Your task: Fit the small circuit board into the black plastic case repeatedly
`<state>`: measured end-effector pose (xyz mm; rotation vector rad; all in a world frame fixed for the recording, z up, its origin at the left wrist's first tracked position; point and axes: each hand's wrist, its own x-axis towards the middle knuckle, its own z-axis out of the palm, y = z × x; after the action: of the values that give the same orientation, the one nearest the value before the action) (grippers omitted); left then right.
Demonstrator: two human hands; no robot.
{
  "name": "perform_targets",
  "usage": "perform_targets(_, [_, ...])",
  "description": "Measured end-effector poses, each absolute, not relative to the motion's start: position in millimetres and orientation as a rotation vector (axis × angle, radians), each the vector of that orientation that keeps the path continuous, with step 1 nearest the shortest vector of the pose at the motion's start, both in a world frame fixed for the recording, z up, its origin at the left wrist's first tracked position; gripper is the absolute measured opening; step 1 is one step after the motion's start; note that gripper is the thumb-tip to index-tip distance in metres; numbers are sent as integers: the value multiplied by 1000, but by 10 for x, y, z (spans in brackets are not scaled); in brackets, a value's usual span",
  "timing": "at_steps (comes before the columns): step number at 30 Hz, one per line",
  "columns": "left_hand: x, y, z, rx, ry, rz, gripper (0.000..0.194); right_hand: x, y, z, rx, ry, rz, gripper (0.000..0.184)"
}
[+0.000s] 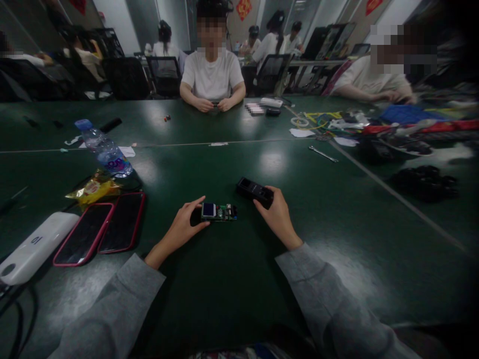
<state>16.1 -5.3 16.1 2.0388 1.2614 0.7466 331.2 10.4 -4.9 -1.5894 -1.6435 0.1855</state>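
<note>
A green circuit board (pixel 226 213) with a small square screen lies level over the table in front of me. My left hand (pixel 184 219) grips its left end, thumb along the near edge and fingers at the far edge. Slightly farther off and to the right is a black rectangular plastic case (pixel 254 192), tilted at an angle. My right hand (pixel 277 214) holds the right end of this case between thumb and fingers. Board and case are apart. Whether either rests on the table is hard to make out.
To my left are two red-edged phones (pixel 85 234), a white power bank (pixel 37 247), a yellow snack packet (pixel 93 189) and a water bottle (pixel 107 149). A wrench (pixel 323 154) and tangled cables (pixel 322 122) lie to the right. A person (pixel 212 75) sits opposite.
</note>
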Motion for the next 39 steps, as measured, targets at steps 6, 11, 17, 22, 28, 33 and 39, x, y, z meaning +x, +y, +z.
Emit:
perform_targets(6, [158, -61, 174, 2047, 1261, 739, 71, 3341, 126, -82, -1546, -1671, 164, 57])
perform_targets(11, [164, -58, 169, 2060, 1274, 745, 71, 3269, 95, 30, -1501, -1628, 228, 50])
perform_targets(17, [176, -51, 134, 2060, 1275, 775, 72, 2914, -125, 328, -1207, -1702, 469, 49])
perform_targets(22, [184, -26, 65, 2039, 1275, 841, 71, 2724, -226, 378, -1090, -1875, 562, 51])
perform_targets(28, [183, -21, 59, 2073, 1268, 851, 71, 2747, -179, 308, -1084, -1969, 544, 53])
perform_targets(33, [184, -47, 110, 2074, 1280, 812, 76, 2783, -140, 246, -1119, -2006, 604, 54])
perform_targets(39, [188, -61, 148, 2094, 1244, 808, 82, 2804, -119, 240, -1129, -2010, 660, 53])
